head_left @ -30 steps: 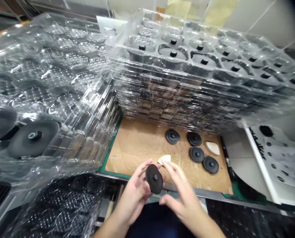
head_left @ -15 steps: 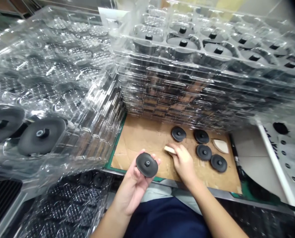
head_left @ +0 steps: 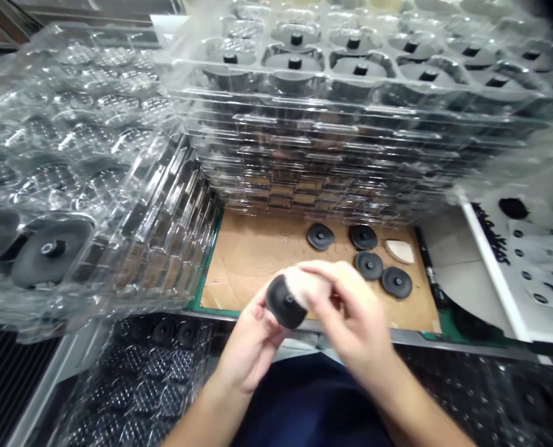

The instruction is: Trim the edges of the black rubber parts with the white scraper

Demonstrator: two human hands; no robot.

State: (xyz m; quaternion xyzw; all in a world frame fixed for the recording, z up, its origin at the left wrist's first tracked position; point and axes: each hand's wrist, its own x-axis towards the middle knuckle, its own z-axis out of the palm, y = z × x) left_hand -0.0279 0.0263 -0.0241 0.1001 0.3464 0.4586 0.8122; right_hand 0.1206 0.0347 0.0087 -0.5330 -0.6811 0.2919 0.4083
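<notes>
A black rounded disc with a small raised hub (head_left: 280, 305) is gripped by my left hand (head_left: 244, 347), above the near edge of the cardboard sheet (head_left: 248, 254). Against the disc's upper right side lies a cream-coloured pad (head_left: 299, 284), smeared by motion. My right hand (head_left: 357, 313) is closed on this pad. Several similar black discs (head_left: 320, 236) rest on the cardboard beyond my right hand. Beside them is another cream wedge-shaped pad (head_left: 400, 251).
Tall stacked clear plastic trays (head_left: 299, 136) holding black discs rise behind the cardboard. More clear trays (head_left: 94, 136) are stacked at the left, and another tray (head_left: 136, 372) sits lower down. A white bin (head_left: 494, 267) with small black parts stands at the right.
My right hand has lifted the cream pad off the cardboard and brought it left onto the disc. My left hand still holds the disc, now tilted. The whole view has shifted slightly.
</notes>
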